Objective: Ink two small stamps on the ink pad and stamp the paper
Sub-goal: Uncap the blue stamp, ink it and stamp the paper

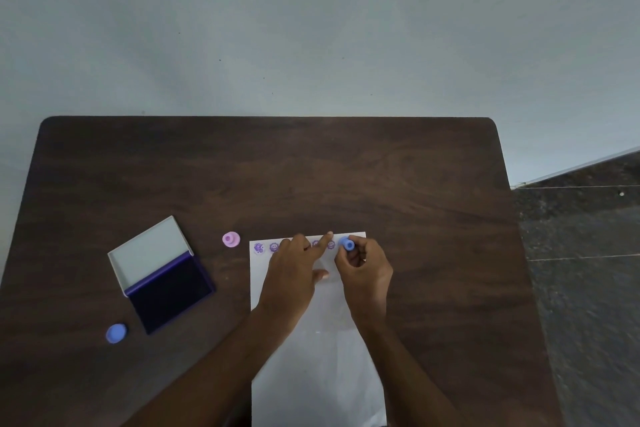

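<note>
Purple prints already run along the top edge of the paper (311, 357), at least four, though fingers may hide more. The right hand (363, 267) pinches the blue stamp (347, 244) at the row's right end while the left hand (294, 270) lies flat, fingers straight, steadying the sheet. The pink stamp (231, 239) stands between paper and open ink pad (169, 291), so the work looks well advanced.

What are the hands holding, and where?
The right hand pinches the blue stamp round its sides. The left hand holds nothing; its fingers press the paper.
</note>
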Motion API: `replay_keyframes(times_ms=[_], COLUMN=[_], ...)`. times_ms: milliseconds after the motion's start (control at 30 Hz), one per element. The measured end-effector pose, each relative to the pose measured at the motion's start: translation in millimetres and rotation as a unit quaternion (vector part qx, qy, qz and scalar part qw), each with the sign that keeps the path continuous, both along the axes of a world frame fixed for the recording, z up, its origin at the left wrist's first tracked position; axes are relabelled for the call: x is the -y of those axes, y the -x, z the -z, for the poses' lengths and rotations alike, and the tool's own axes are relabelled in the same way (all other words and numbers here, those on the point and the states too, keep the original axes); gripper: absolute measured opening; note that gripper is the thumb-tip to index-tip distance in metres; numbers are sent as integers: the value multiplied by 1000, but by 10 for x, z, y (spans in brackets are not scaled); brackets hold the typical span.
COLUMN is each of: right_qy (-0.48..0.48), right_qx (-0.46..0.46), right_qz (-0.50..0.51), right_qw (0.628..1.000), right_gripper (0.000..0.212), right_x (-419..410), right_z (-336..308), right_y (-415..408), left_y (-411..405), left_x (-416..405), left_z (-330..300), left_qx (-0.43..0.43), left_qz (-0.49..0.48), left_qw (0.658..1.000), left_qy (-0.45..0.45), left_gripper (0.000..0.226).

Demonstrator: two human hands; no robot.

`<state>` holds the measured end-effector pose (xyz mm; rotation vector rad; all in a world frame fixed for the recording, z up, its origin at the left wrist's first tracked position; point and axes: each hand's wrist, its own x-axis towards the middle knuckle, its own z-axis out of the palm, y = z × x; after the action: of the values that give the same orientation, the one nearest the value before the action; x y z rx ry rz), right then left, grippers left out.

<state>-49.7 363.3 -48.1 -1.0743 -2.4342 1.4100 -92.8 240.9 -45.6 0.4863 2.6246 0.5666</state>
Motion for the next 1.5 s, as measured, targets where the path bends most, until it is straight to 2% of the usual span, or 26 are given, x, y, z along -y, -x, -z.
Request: replay_keyframes(times_ms=[1200,1367,1500], right_qy=[4,23,66], right_qx=[41,56,33], right_qz=[-21,-16,31], right_qw=[999,998,997], right_gripper=[19,17,5], right_x=[20,18,-19], right_z=[-115,-205,-413], right_y=[85,99,74], left_y=[23,33,17], left_x=[-2,-14,-20], left_z=[-22,-45,-65], left_qx=[-6,2,-1], left_qz=[5,1,-7], left_qw=[1000,1000,1000], left_qy=[2,9,11], left_gripper=[70,72,73])
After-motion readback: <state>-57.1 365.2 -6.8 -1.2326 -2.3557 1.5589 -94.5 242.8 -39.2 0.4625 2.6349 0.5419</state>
